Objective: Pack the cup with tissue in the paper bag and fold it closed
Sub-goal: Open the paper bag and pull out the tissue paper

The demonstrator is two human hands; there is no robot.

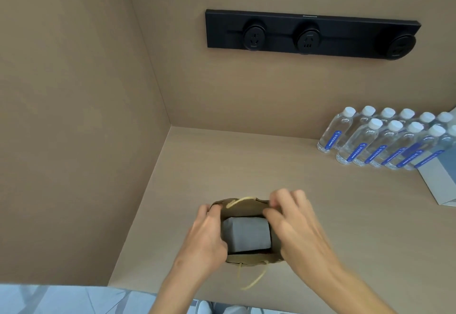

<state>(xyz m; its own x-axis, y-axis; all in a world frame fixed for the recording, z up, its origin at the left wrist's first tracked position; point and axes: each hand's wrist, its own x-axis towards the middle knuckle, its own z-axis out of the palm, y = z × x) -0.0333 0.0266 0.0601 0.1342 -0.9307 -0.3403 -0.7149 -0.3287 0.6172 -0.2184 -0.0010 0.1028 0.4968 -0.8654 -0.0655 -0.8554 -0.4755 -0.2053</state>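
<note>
A brown paper bag (243, 204) with pale cord handles stands open on the counter near its front edge. Inside it lies a grey, box-shaped package (245, 236); no cup or tissue shows. My left hand (206, 233) grips the bag's left rim, with the fingers curled over the edge. My right hand (293, 220) holds the right rim, fingertips pinching the far top edge. One handle (240, 201) arches over the far rim and the other (254, 279) hangs toward me.
Several water bottles (385, 138) with white caps and blue labels stand in rows at the back right, beside a pale box (441, 183). A black power socket strip (312, 34) is on the back wall. A side wall closes the left.
</note>
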